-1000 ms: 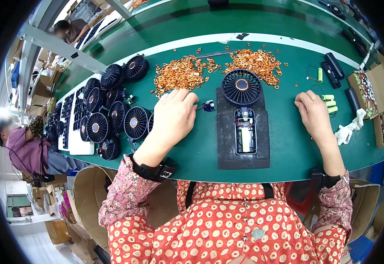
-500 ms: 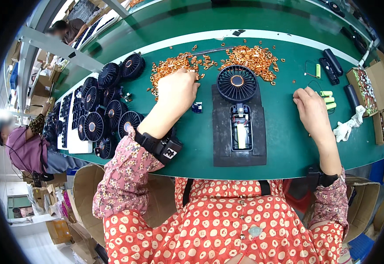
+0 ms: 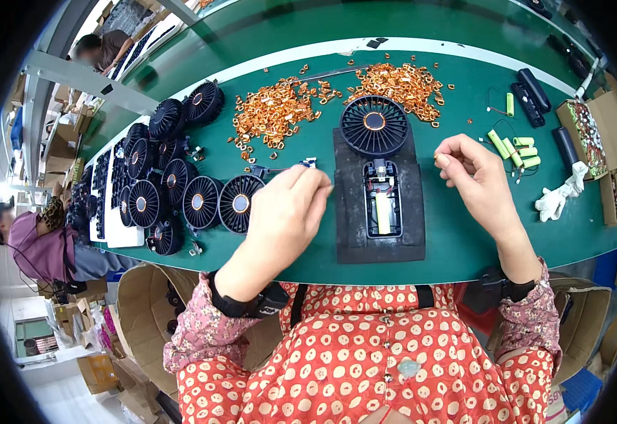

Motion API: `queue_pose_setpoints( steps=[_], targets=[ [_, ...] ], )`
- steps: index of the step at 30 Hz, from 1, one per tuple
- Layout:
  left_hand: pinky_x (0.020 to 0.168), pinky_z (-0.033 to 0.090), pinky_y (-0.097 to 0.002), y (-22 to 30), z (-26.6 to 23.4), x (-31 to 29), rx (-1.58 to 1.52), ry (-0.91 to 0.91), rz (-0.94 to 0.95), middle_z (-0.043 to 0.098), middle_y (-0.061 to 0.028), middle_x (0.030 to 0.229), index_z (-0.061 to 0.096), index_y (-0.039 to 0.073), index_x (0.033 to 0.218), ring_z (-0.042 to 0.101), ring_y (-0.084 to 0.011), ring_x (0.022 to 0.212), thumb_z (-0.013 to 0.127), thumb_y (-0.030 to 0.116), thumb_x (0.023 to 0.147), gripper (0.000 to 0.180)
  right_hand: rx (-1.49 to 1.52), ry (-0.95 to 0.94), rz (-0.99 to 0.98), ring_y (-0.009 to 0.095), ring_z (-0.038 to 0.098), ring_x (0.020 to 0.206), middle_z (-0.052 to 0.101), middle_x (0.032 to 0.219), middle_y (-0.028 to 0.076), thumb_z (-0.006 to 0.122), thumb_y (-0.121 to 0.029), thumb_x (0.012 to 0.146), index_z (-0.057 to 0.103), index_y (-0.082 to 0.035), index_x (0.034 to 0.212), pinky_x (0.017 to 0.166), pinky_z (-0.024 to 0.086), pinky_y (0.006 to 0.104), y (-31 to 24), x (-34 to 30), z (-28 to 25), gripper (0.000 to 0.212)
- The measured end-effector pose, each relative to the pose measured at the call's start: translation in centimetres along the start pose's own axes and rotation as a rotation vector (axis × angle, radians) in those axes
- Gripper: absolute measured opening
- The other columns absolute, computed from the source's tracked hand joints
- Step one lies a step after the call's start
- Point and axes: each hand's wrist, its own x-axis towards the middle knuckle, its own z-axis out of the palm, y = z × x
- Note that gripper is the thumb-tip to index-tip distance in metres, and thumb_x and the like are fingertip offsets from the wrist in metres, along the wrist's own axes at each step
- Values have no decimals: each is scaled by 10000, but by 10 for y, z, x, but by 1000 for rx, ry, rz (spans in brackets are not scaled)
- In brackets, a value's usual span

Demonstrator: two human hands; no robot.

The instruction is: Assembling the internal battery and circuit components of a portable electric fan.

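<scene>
A handheld fan with a black round grille lies on a dark mat. Its opened handle shows a battery and wires inside. To the left of the mat is my left hand, fingertips pinched together; whatever they hold is too small to make out. My right hand hovers right of the fan, thumb and forefinger closed on a small orange piece. Beyond the fan lie two heaps of small orange ring-shaped pieces, a left heap and a right heap.
Several black fan heads crowd the left side, beside a white tray. Green batteries with wires, black handle shells, a white glove and a cardboard box stand at right. Two people sit at far left.
My left hand has come back from the left orange heap toward me, uncovering a fan head. My right hand has moved left from the batteries and now pinches an orange piece.
</scene>
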Motion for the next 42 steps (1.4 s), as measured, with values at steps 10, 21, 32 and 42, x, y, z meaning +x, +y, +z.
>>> queue_pose_setpoints(
  steps=[10,21,32,42],
  targets=[
    [684,560,-255,6,17,-12,-482,116,-309,710,-103,887,679,-20,1007,708,-168,745,670,-34,868,140,-237,33,-299,222,611,907,591,978,89,651,-63,887,624,10,890,772,486,328,3,-1,30,78],
    [910,461,-314,15,54,7,-557,247,-402,600,-90,1099,757,27,913,594,-188,1023,764,55,806,110,-260,36,-327,284,610,991,597,1017,118,645,-67,879,604,-8,869,837,490,376,7,2,30,72],
    [931,449,-320,19,65,2,-610,283,-428,566,-90,1170,747,38,910,569,-175,1024,755,50,817,94,-258,25,-318,306,606,1002,601,1035,128,636,-67,887,591,-5,879,846,490,388,9,2,30,76],
    [939,456,-352,15,74,4,-453,319,-340,571,-140,1151,633,27,875,578,-257,1074,721,24,798,116,-299,54,-333,311,599,1048,598,1093,140,632,-58,880,592,1,876,890,480,392,6,-1,31,72]
  ],
)
